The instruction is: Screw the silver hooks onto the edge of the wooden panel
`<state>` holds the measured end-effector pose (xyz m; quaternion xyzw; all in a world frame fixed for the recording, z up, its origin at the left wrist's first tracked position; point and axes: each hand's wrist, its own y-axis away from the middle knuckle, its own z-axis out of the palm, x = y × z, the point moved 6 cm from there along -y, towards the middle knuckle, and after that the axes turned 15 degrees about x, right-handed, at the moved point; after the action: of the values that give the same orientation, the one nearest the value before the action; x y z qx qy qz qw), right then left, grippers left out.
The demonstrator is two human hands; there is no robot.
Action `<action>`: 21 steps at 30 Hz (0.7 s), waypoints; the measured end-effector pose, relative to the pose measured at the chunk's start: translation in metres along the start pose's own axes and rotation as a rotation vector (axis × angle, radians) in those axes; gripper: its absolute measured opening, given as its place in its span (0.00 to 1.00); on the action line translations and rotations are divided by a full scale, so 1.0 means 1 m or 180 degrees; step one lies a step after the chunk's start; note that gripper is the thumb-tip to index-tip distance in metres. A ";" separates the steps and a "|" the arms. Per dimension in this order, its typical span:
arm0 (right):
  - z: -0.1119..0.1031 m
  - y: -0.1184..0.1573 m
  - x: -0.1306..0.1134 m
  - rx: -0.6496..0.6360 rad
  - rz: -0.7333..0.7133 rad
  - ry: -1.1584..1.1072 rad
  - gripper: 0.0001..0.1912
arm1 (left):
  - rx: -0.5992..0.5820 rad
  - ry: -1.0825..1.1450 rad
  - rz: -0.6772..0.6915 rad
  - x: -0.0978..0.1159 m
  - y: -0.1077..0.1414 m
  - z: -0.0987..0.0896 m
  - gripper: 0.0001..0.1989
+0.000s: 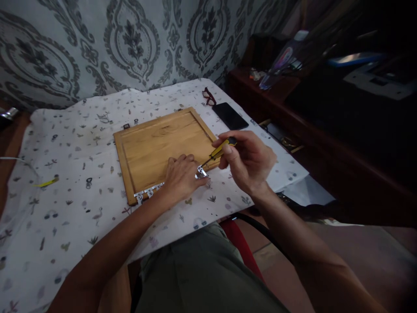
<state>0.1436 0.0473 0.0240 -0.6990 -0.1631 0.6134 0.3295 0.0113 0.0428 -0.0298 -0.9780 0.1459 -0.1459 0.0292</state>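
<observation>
A framed wooden panel [163, 143] lies flat on the cloth-covered table. Along its near edge runs a silver metal strip with bracket-like pieces [150, 191], its middle hidden under my left hand [181, 178]. That hand is pressed over the strip and the panel's edge, its fingers bent on the wood and its thumb by the strip's right end. Pinched in the fingers of my right hand [246, 158] is a yellow and black screwdriver [217, 151]. The shaft slants down left, and its tip is at the strip's right-end bracket [201, 171]; whether it sits in a screw is too small to tell.
Beyond the panel's right corner lie a black phone [230, 116] and red-framed glasses [209, 96]. A yellow object [47, 182] is at the table's left. A dark wooden desk on the right bears a clear bottle [283, 61]. Patterned fabric hangs behind.
</observation>
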 end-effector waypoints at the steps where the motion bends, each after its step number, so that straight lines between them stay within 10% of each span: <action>1: -0.002 0.000 0.000 0.0036 -0.0001 -0.0008 0.11 | 0.0011 0.0002 0.0029 0.000 0.000 0.000 0.18; 21: -0.004 0.002 0.018 0.0064 0.0314 -0.0030 0.16 | 0.0115 -0.0003 0.0039 0.000 0.000 -0.001 0.18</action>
<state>0.1510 0.0564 0.0092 -0.6999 -0.1238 0.6337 0.3052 0.0114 0.0431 -0.0287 -0.9765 0.1492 -0.1479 0.0477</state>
